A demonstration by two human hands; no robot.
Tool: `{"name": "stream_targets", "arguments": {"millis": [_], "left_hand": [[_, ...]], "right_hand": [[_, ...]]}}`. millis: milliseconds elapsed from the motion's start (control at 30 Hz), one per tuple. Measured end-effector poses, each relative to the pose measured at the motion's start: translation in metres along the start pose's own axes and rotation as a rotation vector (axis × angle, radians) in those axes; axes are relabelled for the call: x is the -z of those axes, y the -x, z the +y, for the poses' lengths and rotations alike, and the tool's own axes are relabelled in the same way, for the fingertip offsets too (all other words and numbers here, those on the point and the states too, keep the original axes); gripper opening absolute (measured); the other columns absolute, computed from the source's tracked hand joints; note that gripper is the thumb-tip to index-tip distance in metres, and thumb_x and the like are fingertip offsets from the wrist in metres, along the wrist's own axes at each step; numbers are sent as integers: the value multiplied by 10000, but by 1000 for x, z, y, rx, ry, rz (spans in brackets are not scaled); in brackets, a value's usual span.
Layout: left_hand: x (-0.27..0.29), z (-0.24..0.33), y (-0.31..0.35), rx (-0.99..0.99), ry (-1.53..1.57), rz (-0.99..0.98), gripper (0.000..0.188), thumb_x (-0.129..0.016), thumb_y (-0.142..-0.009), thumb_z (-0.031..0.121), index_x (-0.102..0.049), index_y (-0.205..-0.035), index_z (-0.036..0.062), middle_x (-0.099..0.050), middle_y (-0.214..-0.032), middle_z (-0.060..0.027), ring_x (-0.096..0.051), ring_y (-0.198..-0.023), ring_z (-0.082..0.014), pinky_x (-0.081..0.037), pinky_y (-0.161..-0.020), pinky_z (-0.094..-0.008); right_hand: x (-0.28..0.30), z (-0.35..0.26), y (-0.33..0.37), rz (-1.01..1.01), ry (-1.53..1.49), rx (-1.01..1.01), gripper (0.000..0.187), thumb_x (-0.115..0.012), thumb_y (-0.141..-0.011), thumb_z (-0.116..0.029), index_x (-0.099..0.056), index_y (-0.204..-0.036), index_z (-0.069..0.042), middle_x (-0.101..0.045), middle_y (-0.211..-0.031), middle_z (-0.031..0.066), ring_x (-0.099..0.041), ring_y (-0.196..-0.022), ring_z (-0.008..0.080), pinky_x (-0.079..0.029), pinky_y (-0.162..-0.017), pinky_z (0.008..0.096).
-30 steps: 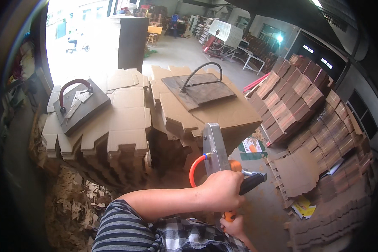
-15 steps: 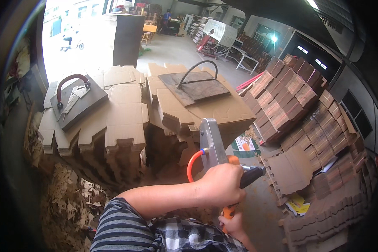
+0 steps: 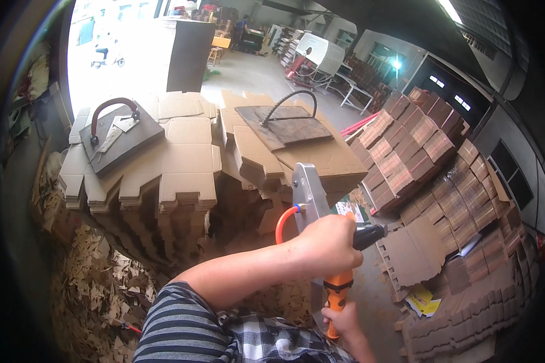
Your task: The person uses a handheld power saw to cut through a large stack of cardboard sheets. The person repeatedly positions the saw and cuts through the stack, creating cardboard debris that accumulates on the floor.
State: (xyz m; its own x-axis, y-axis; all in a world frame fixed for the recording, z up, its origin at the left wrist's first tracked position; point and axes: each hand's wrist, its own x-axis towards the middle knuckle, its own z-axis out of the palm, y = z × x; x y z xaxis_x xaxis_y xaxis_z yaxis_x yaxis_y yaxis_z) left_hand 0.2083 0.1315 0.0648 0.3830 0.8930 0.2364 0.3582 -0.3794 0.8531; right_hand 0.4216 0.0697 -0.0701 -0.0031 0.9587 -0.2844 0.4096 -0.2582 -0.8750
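An air tool (image 3: 310,192) with a flat grey metal head and an orange air hose (image 3: 280,225) is held in front of my body. My left hand (image 3: 332,245) is closed around it by the black side handle (image 3: 368,236). Below, my right hand (image 3: 345,320) wraps the orange grip (image 3: 338,289). The tool's head rises beside the right-hand stack of die-cut cardboard (image 3: 339,162); whether they touch I cannot tell. A metal plate with a looped handle (image 3: 297,128) lies on that stack. Another handled plate (image 3: 127,144) rests on the left cardboard stack (image 3: 188,160).
Cardboard scraps (image 3: 97,284) cover the floor at lower left. Tall piles of bundled cardboard (image 3: 406,142) line the right side, with a loose cardboard sheet (image 3: 413,251) in front. Farther back stand a white perforated machine (image 3: 318,53) and a person (image 3: 240,29).
The view has shifted slightly. My left hand and the tool's head sit a little higher and farther right, and more of the orange grip shows above my right hand. Both hands keep their hold.
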Motion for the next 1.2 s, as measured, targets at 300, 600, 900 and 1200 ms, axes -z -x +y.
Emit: {"name": "stream_targets", "arguments": {"millis": [300,600,900,1200], "left_hand": [[-1,-14,-7,83,5,-118,293,-563,-599,185,-534,-737,-73,-544,-631,-204,-564,-639,-307,-441,-599,-345],[5,-17,-16,87,83,-32,268,-567,-603,161,-544,-744,-66,-554,-633,-194,-574,-633,-278,-448,-602,-333],[-19,-16,-11,23,35,-8,276,-546,-584,190,-534,-608,-84,-539,-605,-224,-569,-628,-328,-459,-592,-366],[-7,0,-8,43,-40,27,271,-552,-618,182,-532,-706,-73,-545,-638,-220,-568,-657,-331,-455,-622,-368]], "right_hand": [[-3,6,8,-91,-6,-75,112,-596,-620,-16,-505,-674,20,-513,-557,43,-514,-440,127,-423,-415,252],[2,-3,-9,-36,14,-67,114,-589,-617,-15,-500,-678,19,-507,-544,40,-509,-433,123,-420,-410,251],[2,11,4,-71,55,-57,88,-576,-629,7,-496,-666,10,-508,-531,47,-512,-443,124,-413,-424,248],[3,5,-14,-56,2,-24,98,-570,-619,32,-488,-667,8,-496,-535,42,-503,-429,130,-411,-408,251]]}}
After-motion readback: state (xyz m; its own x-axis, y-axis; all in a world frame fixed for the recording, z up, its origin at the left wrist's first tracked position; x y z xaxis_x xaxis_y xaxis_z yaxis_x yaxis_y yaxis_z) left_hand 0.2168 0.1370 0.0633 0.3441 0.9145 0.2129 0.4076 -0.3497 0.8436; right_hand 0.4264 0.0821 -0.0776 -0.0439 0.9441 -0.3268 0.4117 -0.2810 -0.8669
